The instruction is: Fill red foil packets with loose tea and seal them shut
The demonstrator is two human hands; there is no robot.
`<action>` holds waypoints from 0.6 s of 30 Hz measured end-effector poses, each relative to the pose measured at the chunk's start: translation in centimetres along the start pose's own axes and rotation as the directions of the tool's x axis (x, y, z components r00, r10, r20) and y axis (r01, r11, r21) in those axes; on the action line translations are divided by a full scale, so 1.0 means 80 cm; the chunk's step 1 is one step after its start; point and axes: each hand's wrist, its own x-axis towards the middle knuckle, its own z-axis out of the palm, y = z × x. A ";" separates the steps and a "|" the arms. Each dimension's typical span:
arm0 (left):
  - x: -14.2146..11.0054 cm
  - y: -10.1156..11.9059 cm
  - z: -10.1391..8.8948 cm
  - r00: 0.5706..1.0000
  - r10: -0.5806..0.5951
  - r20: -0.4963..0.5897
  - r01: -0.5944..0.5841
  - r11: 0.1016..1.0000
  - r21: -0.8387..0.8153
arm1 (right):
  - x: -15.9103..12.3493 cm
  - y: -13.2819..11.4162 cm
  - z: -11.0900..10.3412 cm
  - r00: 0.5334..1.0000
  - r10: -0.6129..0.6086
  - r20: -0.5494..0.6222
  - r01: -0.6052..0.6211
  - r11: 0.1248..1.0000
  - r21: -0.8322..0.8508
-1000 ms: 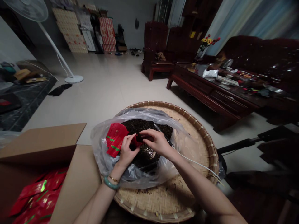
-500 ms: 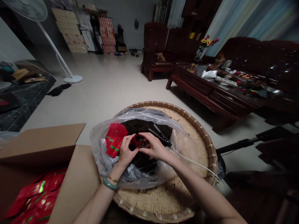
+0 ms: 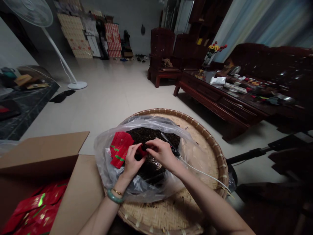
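My left hand [image 3: 133, 162] is closed on a small red packet [image 3: 142, 150], holding it upright over a clear plastic bag [image 3: 102, 147] of dark loose tea leaves [image 3: 144, 133]. Close beside the packet's mouth, my right hand [image 3: 161, 151] has its fingertips drawn together; what lies between them is too small to make out. A fanned stack of red packets [image 3: 120, 147] rests on the leaves left of my left hand. Partly behind my right hand lies a black tong-shaped tool [image 3: 168, 141] with a white cord [image 3: 202, 172].
The bag sits on a round woven bamboo tray [image 3: 168, 215]. At the left stands an open cardboard box [image 3: 80, 195] holding many red packets [image 3: 36, 209]. A dark wooden table [image 3: 207, 89], a standing fan [image 3: 77, 85] and a black metal stand [image 3: 249, 155] are farther off.
My right hand has turned and drawn its fingertips closer together, now covering more of the black tool. The left hand keeps the packet in nearly the same place. The view has tilted slightly.
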 end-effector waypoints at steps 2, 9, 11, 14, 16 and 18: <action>0.000 0.000 0.000 1.000 0.000 -0.002 0.000 1.000 0.001 | 0.002 -0.006 0.001 0.999 -0.028 0.032 0.028 0.999 -0.017; -0.001 -0.002 0.000 1.000 0.009 -0.014 -0.009 1.000 0.022 | 0.004 -0.017 0.002 0.997 -0.044 0.070 0.037 0.995 0.090; -0.001 -0.002 -0.001 1.000 0.015 -0.010 -0.015 1.000 0.028 | 0.003 -0.019 0.001 0.994 -0.067 0.086 0.062 0.996 0.068; 0.000 -0.002 -0.001 1.000 0.014 -0.007 -0.014 1.000 0.023 | 0.002 -0.019 0.000 0.989 -0.082 0.120 0.076 0.996 0.052; 0.000 -0.002 -0.001 1.000 0.012 -0.014 -0.012 1.000 0.019 | 0.001 -0.016 -0.001 0.991 -0.080 0.106 0.074 0.995 0.065; 0.000 -0.002 -0.001 1.000 0.007 -0.016 -0.007 1.000 0.017 | -0.002 -0.011 -0.001 0.992 -0.095 0.082 0.091 0.995 0.050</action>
